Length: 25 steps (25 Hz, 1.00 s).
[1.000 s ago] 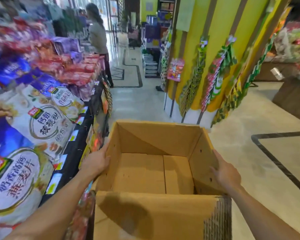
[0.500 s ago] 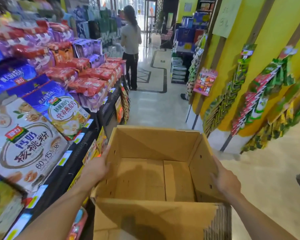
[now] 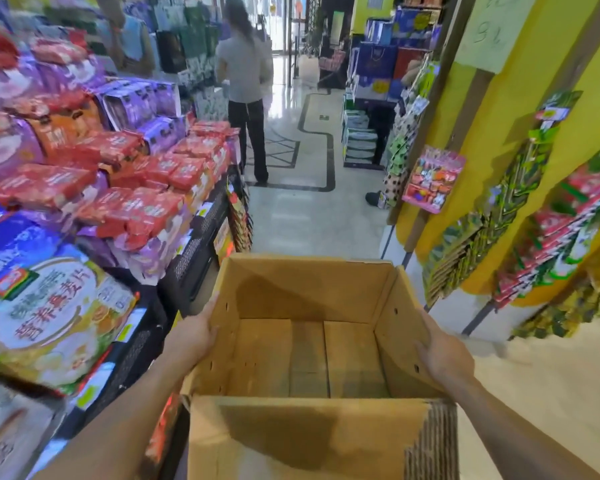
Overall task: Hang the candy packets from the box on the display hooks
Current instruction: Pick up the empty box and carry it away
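Box [image 3: 309, 289] looks empty: light, stiff cardboard. Your left hand [image 3: 194, 337] and right hand [image 3: 442, 356] grip its side walls; hold there.

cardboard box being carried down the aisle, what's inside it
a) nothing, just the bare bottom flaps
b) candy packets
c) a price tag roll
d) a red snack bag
a: the cardboard box is open at the top and only its plain bottom flaps show inside, while the left hand and right hand hold its side walls.
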Available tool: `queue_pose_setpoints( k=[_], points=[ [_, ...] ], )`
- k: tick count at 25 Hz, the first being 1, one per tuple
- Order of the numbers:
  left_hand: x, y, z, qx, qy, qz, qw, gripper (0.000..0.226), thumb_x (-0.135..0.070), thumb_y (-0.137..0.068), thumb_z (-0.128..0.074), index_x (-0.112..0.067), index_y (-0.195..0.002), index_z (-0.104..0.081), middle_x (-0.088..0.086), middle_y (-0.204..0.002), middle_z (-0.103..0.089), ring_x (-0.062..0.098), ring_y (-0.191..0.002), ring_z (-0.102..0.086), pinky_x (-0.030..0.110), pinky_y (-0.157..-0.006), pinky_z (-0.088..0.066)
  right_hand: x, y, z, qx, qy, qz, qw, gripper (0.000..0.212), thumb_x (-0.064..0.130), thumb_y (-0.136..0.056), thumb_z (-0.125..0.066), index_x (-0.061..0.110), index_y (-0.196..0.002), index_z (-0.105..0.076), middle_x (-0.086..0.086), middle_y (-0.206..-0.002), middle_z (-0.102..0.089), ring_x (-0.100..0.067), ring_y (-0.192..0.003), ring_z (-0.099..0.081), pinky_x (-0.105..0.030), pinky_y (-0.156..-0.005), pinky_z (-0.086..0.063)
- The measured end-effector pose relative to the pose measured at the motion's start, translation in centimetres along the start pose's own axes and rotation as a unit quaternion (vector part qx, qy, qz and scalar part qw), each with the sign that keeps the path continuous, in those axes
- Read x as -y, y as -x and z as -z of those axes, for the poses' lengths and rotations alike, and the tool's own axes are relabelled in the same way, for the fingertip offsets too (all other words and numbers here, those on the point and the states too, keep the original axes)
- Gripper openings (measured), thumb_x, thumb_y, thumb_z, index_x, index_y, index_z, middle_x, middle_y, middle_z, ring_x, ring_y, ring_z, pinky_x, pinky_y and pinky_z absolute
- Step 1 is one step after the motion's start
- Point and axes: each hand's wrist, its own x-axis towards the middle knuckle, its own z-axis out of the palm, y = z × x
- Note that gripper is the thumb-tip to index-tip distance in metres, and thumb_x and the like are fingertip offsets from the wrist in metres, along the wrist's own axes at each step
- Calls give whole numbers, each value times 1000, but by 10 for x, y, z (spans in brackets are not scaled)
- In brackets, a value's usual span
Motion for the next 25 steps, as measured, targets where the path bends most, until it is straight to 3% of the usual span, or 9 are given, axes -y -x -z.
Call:
queue_pose_setpoints(
  k=[3,6,10,12,15,20,25],
  points=[
    [-17,-71,9,-6,5,-11,1000,81,-39,-103,-52,-47,-163,3,15,-107,-72,34,-95,-71,41,-80,-59,16,-59,7,-2,3,2,1000,80,34,-100,-60,43,-163,-10,4,-62,-62,-16,-52,-57,-35,-45,-47],
    [-37,-153,8,7,-11,-13,1000,82,-40,-103,-51,-48,-163,4,18,-110,-73,36,-99,-71,43,-83,-59,21,-140,1,5,16,-4,1000,83,37,-99,-61,41,-164,-9,3,-59,-61,-18,-49,-57,-41,-46,-51],
    [-73,-260,2,22,-18,-3,1000,81,-42,-102,-49,-47,-163,6,15,-106,-72,33,-94,-71,42,-79,-60,24,-260,-10,25,6,1,1000,81,39,-100,-59,43,-163,-8,3,-62,-63,-18,-51,-60,-40,-48,-54],
    [-90,-308,3,23,-7,21,999,80,-41,-102,-49,-50,-162,4,14,-110,-71,33,-96,-71,41,-79,-60,32,-317,-2,24,-2,14,1000,79,37,-101,-59,40,-163,-12,1,-65,-65,-17,-52,-59,-36,-45,-49],
    [-117,-380,12,27,-1,47,999,81,-41,-101,-49,-53,-160,4,9,-92,-66,33,-88,-71,38,-71,-58,47,-405,9,45,8,35,998,79,32,-101,-59,36,-164,-12,-1,-60,-62,-16,-46,-54,-30,-37,-35],
    [-138,-486,16,40,-4,50,998,81,-34,-104,-45,-49,-161,11,11,-93,-71,31,-78,-66,38,-65,-55,75,-529,12,69,26,23,997,78,37,-101,-58,41,-163,-11,1,-64,-64,-18,-51,-59,-30,-38,-35],
    [-140,-616,11,58,-11,48,997,81,-34,-104,-49,-42,-164,5,15,-108,-73,33,-93,-70,39,-73,-56,121,-645,-12,87,17,11,996,77,41,-102,-57,44,-162,-9,4,-65,-62,-17,-55,-60,-30,-41,-37]
  ],
)
